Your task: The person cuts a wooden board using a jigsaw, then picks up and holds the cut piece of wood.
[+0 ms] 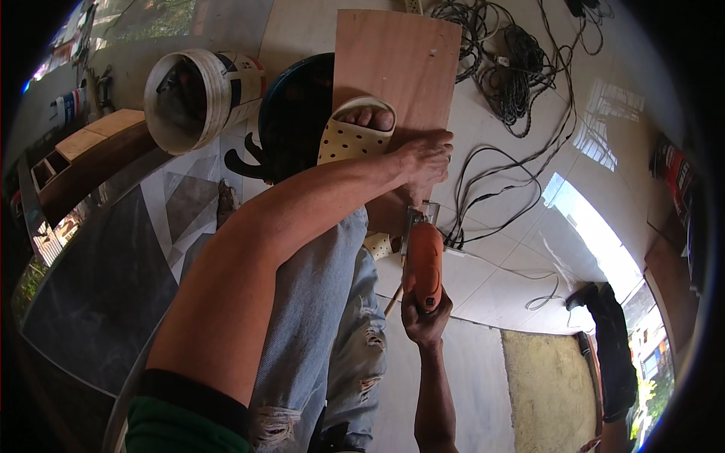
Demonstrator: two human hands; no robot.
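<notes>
A plywood board (393, 60) lies under my foot in a cream polka-dot sandal (353, 143). My left hand (427, 160) grips the right edge of the board just beside the sandal, fingers closed over it. My right hand (425, 315) is wrapped round the body of an orange power tool, apparently a jigsaw (427, 264), whose metal shoe sits at the board's near end, a little below my left hand.
A white bucket (226, 83) and a dark round container (291, 98) stand left of the board. Tangled cables (513, 83) spread over the tiled floor. A wooden piece (98, 143) sits at far left. Another person's dark-clad leg (612, 347) is at right.
</notes>
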